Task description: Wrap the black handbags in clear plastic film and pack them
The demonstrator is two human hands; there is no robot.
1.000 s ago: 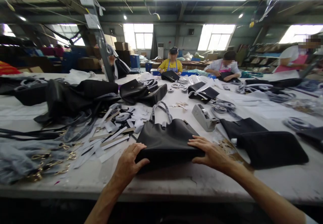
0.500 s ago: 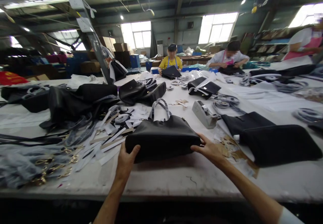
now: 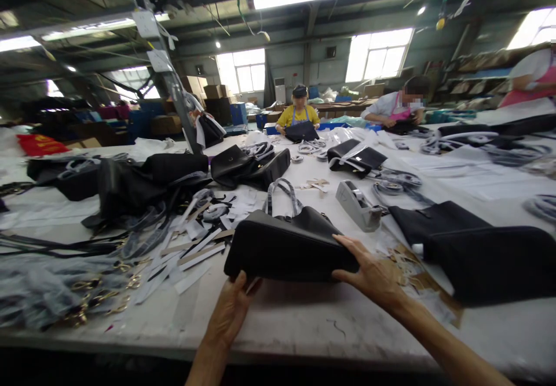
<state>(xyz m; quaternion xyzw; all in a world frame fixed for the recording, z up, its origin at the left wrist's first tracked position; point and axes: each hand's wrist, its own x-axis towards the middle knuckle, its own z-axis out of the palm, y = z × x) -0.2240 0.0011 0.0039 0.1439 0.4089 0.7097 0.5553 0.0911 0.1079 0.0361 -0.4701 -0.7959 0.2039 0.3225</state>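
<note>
The black handbag (image 3: 286, 244) sits at the near middle of the work table (image 3: 304, 322), directly in front of the person. Its base faces the person and its two wrapped handles (image 3: 282, 195) point away, toward the far side of the table.

Left hand (image 3: 232, 310): it grasps the lower left corner of the handbag. The thumb lies against the base. The other fingers are under the bag and are hidden.

Right hand (image 3: 373, 273): it grasps the right end of the handbag, with the fingers spread across the top edge.

Items around the handbag:
- A grey tape dispenser (image 3: 358, 203) stands just behind the right end.
- Loose white and grey paper strips (image 3: 195, 247) lie to the left, close to the bag.
- Gold metal fittings in clear wrapping (image 3: 87, 296) lie further left, near the table edge.
- A flat black bag (image 3: 486, 258) lies to the right, apart from the right hand.
- A pile of black bags (image 3: 143, 183) lies at the rear left.

Two other people (image 3: 299, 115) (image 3: 397, 106) work at the far end of the table, well apart from the handbag.
</note>
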